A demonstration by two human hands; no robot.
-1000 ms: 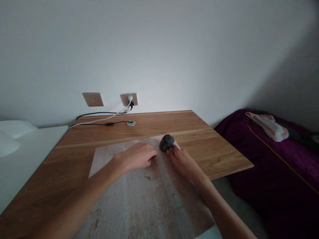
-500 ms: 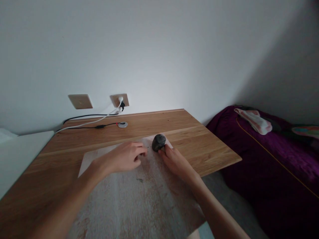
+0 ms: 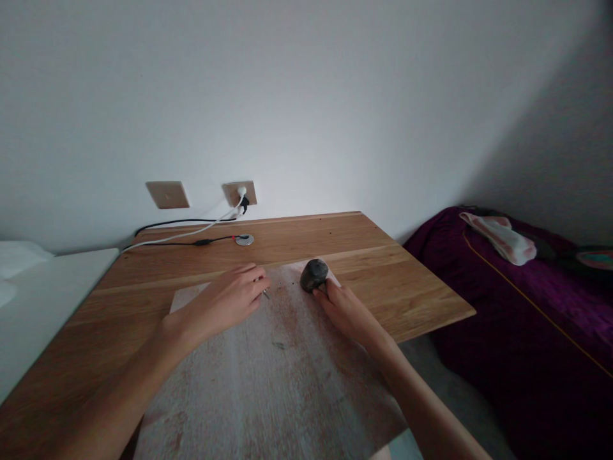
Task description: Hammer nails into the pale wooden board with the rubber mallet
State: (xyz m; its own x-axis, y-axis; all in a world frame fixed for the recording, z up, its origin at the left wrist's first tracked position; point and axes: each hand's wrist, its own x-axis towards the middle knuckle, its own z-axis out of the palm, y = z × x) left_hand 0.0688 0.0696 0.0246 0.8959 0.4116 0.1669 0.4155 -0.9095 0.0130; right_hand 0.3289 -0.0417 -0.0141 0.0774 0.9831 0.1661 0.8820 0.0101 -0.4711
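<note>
A dark rounded stone rests at the far end of a stained white paper sheet spread on a wooden desk. My right hand lies on the sheet with its fingertips against the near side of the stone. My left hand is to the left of the stone, fingers pinched on a small thin thing I cannot make out, with a short dark tip showing at the fingertips. A small dark fleck lies on the sheet between my arms.
Black and white cables run from a wall socket to a round metal disc at the desk's back. A white surface adjoins the desk's left side. A purple bed with a folded cloth stands right.
My left hand has drawn back to the left, away from the stone, and is pinched. My right hand stays at the stone. The camera view shifted slightly.
</note>
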